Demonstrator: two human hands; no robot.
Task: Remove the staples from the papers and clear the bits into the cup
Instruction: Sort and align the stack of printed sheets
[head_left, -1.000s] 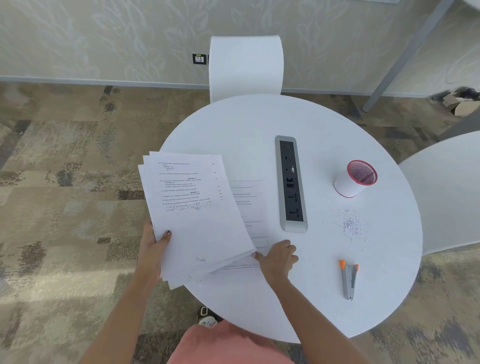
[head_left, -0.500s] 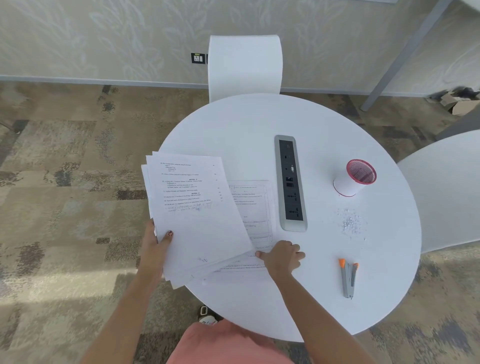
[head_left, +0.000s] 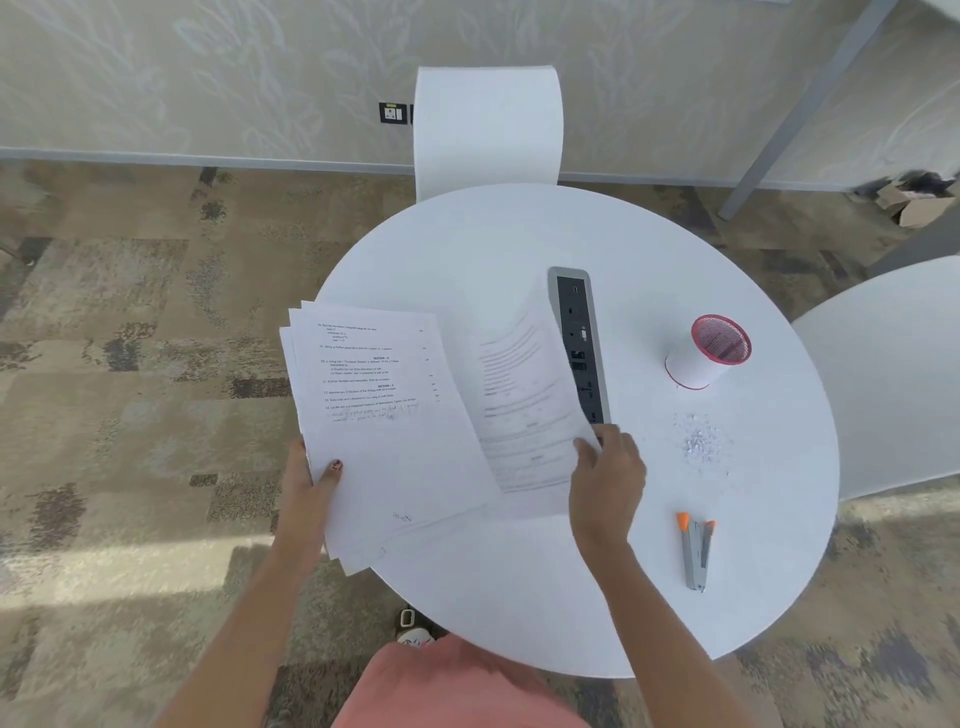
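My left hand (head_left: 311, 486) grips a stack of printed papers (head_left: 384, 431) by its lower left edge, holding it over the left rim of the round white table (head_left: 519, 597). My right hand (head_left: 605, 467) pinches the right edge of a single printed sheet (head_left: 524, 405) and lifts it off the table, so the sheet curls upward. A white cup with a red mesh rim (head_left: 709, 356) stands at the right. A small heap of paper and staple bits (head_left: 698, 441) lies in front of the cup. A grey and orange staple remover (head_left: 696, 551) rests near the front right.
A grey power socket strip (head_left: 579, 338) is set into the table's middle, partly behind the lifted sheet. White chairs stand at the far side (head_left: 488, 124) and at the right (head_left: 893, 374). Patterned carpet surrounds the table; a cardboard box (head_left: 914, 202) sits far right.
My right hand went from pressing flat on the sheet to pinching its right edge and raising it, so the sheet now curls up in front of the socket strip. The left-hand stack barely moved.
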